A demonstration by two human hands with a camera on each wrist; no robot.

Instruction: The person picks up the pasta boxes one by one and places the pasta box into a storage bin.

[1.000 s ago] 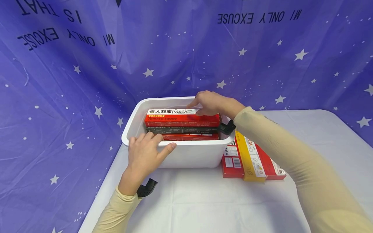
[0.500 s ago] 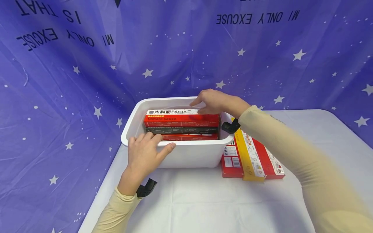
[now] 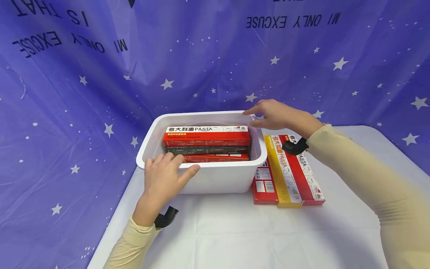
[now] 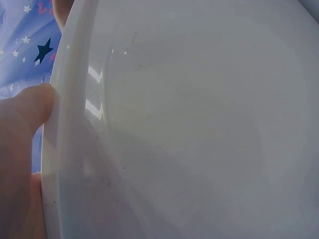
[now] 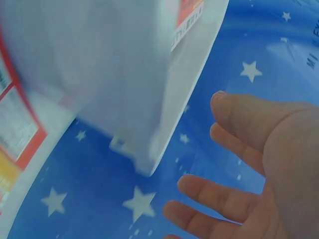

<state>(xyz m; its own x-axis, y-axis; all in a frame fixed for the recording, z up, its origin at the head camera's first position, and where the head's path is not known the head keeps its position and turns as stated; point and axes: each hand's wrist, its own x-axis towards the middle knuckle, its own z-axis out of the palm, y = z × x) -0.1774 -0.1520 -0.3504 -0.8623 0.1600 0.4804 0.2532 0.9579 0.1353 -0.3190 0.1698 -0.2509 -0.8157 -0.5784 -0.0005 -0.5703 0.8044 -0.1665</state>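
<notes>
A white plastic bin stands on the table, holding several pasta boxes on edge. Frontmost in it is a red box, then a black one, then a red tomato sauce pasta box. My left hand grips the bin's front left rim, fingers hooked over it and thumb against the outside. In the left wrist view the thumb lies at the rim. With spread fingers and nothing in it, my right hand hovers by the bin's back right corner; the right wrist view shows its fingers loosely extended.
Right of the bin lie a red box seen from its back, a yellow pasta box and another red pasta box, side by side on the white tablecloth. A purple starry curtain hangs behind.
My right hand has moved right, from over the tomato sauce box to the bin's right edge, leaving that box in the bin. My left hand has stayed at the rim.
</notes>
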